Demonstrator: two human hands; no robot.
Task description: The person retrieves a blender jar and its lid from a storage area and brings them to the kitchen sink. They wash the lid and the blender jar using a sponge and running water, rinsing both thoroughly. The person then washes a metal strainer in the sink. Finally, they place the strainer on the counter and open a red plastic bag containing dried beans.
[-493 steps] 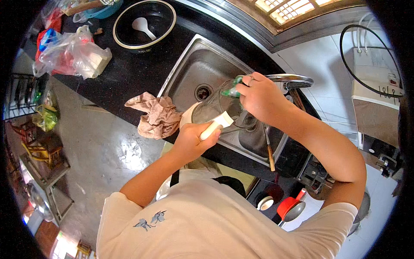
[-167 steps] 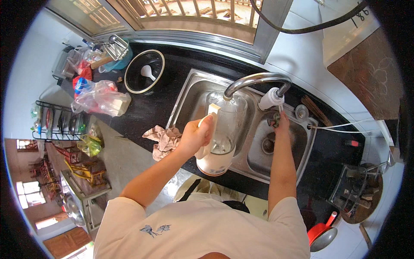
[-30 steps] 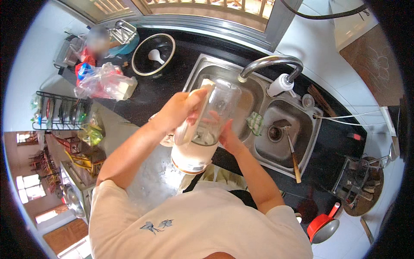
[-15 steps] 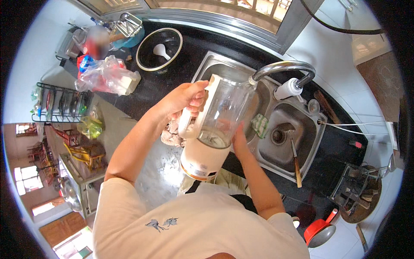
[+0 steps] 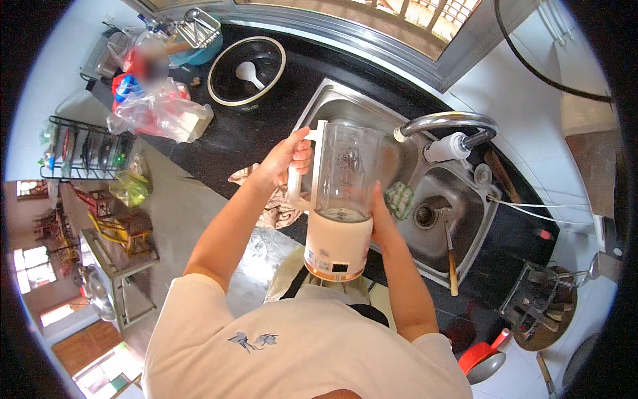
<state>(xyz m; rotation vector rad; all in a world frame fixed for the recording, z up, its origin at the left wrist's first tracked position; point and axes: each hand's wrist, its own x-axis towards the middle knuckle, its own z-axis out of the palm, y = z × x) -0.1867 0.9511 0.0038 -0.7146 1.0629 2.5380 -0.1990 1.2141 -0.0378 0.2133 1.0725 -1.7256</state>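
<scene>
Right hand (image 5: pixel 381 219) moved from right basin (image 5: pixel 438 183) to glass blender jug's (image 5: pixel 345 176) side; finger spread partly hidden. Left hand (image 5: pixel 288 159) curled round handle (image 5: pixel 294 185). Jug at sink's (image 5: pixel 311 106) front; likely heavy-based, slippery, breakable: grip handle, steady base (image 5: pixel 340 241).

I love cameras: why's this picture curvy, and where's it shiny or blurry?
In the head view, the fisheye lens bends the grey metal window frame; there, glare whitens some smooth grey floor, and a blurred patch hides something above the crumpled clear plastic bag; there, the clear cream-based jug looks sharper.
</scene>
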